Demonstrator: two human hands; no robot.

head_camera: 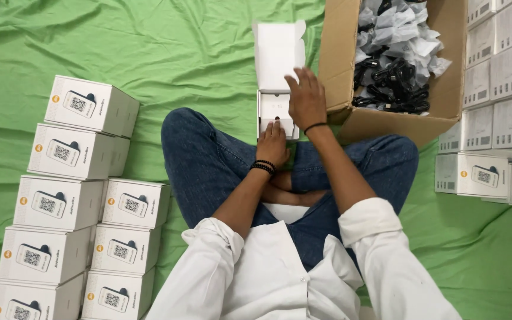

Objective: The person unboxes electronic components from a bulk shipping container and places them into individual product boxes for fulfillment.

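Observation:
I sit cross-legged on a green sheet (197, 53). An open white box (275, 89) stands in front of my knees, its lid flap raised away from me. My left hand (272, 144) grips the box's near end, fingers curled against it. My right hand (305, 99) rests flat over the box's right side with fingers spread, touching its rim. The inside of the box is mostly hidden by my hands.
Stacks of closed white boxes (81, 195) stand at my left. A brown cardboard carton (342, 65) of bagged black cables (392, 77) lies at the upper right, with more white boxes (499, 89) stacked beyond it at the right edge.

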